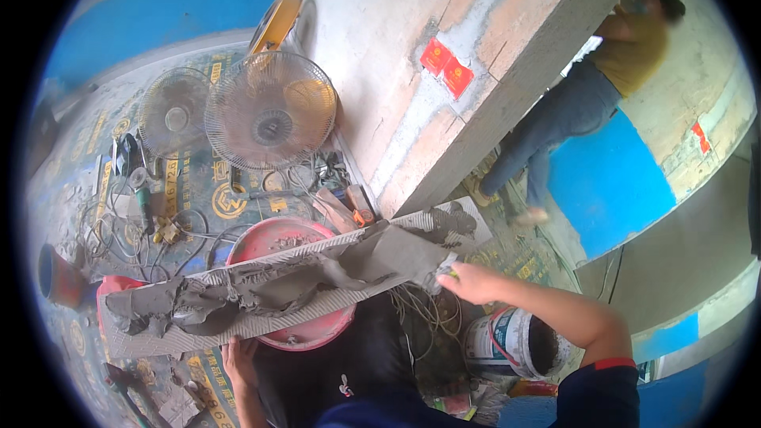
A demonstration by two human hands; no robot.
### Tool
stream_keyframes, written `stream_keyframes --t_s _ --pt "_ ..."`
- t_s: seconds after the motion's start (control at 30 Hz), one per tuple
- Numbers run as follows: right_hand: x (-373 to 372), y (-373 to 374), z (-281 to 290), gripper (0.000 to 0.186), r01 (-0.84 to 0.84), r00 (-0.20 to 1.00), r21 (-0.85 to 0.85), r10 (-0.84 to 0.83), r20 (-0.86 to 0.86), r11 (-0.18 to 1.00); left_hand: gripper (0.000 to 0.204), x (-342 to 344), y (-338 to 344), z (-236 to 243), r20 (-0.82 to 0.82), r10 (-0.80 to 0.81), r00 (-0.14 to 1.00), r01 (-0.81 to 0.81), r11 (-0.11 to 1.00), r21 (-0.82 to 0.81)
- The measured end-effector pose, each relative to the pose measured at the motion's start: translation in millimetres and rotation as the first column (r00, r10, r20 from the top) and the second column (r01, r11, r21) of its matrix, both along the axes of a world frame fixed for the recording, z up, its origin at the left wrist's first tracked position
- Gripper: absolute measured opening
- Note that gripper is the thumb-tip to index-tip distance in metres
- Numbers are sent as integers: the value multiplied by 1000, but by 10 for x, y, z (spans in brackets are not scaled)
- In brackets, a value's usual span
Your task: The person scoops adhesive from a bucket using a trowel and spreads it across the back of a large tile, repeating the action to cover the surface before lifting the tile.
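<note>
The coating work looks well along but unfinished. The right grip (474,284) is closed around the handle of a trowel (408,254), whose broad blade lies flat against the grey mortar (273,285) just left of it. The mortar sits on a long, pale strip (182,341) that runs leftward from near the right grip to well past the left grip (240,361), with a short end reaching beyond the blade on the right. The left grip touches the strip's near edge from below; its far side is hidden, so I cannot tell whether it clasps or merely steadies. A red tub (321,333) stands under the strip, between the two grips, and a white bucket (487,341) is near the right grip, on its lower right. Mortar already covers most of the strip's length, though in lumps and folds, thickest left of the left grip. Bare ridged bands show along both edges, so evening out the heaps and filling those margins seem left.
</note>
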State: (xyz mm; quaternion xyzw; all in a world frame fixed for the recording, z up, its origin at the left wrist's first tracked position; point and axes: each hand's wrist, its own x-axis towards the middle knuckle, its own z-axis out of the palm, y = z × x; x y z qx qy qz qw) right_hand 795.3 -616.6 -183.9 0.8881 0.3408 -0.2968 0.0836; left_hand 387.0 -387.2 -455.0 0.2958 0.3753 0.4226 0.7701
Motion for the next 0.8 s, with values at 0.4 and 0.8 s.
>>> stream_keyframes --t_s 0.4,0.8 --pt "530 -1039 -595 52 829 499 111 -636 -589 548 24 -2 17 -83 -45 8 999 -8 1000 -9" --pt "659 -1407 -469 54 960 272 176 -564 -779 219 22 1 20 -215 -34 103 994 -105 993 -60"
